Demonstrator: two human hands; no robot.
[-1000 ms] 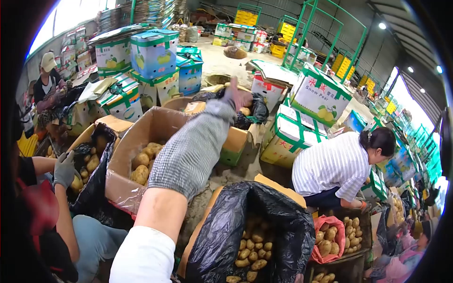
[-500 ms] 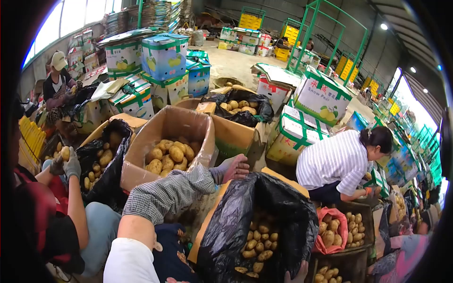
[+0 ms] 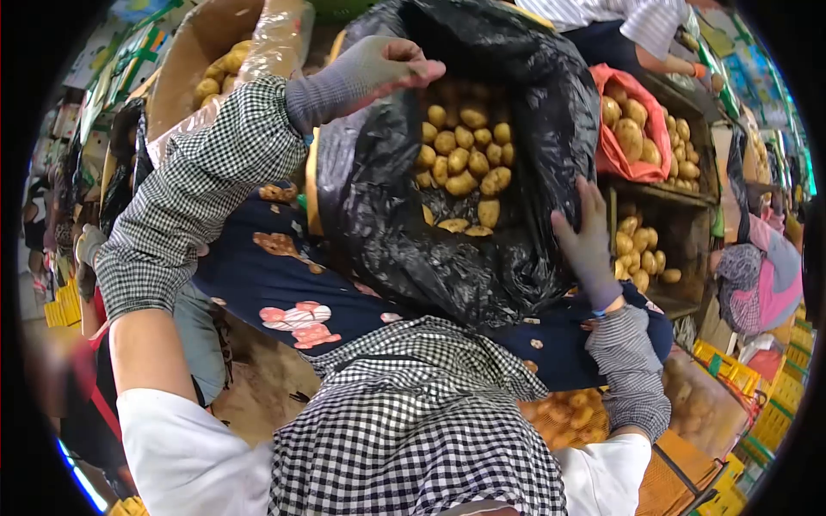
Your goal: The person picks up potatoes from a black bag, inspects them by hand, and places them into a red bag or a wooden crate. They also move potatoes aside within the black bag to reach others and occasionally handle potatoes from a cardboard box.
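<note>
In the head view a cardboard box lined with a black plastic bag stands before my knees. Several potatoes lie in the bag. My left hand, in a grey and pink glove, hangs over the bag's upper left side. Its fingers are loosely bent, with a gap to the thumb and nothing visible in them. Gloved too, my right hand rests against the bag's right side, fingers stretched out and thumb apart.
At upper left is another open carton with potatoes. To the right stand a red bag of potatoes and a wooden crate holding more. A person in a striped shirt works at upper right; another person's gloved hand shows at left.
My view has tilted down toward the lined box. My left hand has moved from beyond the box's left edge to over the bag. More of my right hand shows, now along the bag's right side.
</note>
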